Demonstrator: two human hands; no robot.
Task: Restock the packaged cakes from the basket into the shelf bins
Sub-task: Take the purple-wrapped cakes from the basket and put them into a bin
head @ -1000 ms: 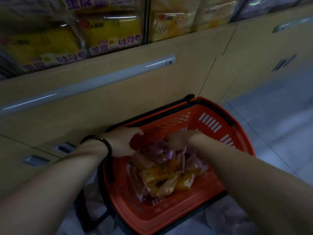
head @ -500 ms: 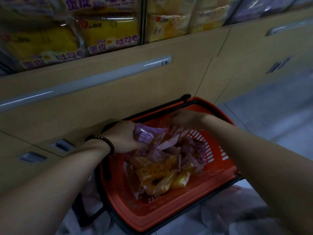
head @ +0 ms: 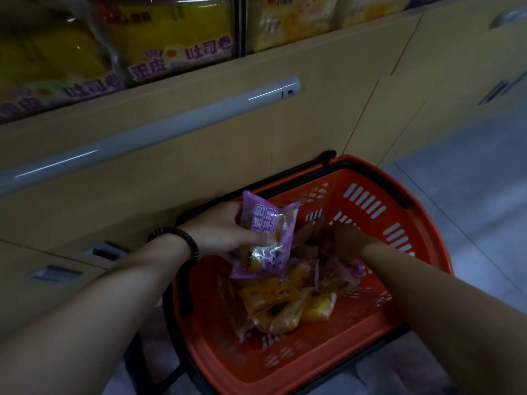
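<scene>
An orange plastic basket (head: 379,212) stands on the floor against the shelf base. In it lie several yellow packaged cakes (head: 273,305) and pink-purple packaged cakes (head: 339,276). My left hand (head: 219,232) grips a purple packaged cake (head: 271,232) upright above the basket's near-left part, thumb across its front. My right hand (head: 346,238) reaches down into the pile at the basket's far side with fingers curled among the packs; the dim light hides what it holds. Shelf bins (head: 176,41) with yellow packs sit above.
A wooden cabinet front (head: 313,104) with a long silver handle (head: 171,124) runs below the bins. Small drawer pulls (head: 57,273) sit low on the left. Grey floor tiles (head: 470,178) stretch to the right. The basket's black handle (head: 299,169) lies against the cabinet.
My left hand has lifted the purple cake pack clear of the pile and turned it upright. My right hand has dropped back down into the packs.
</scene>
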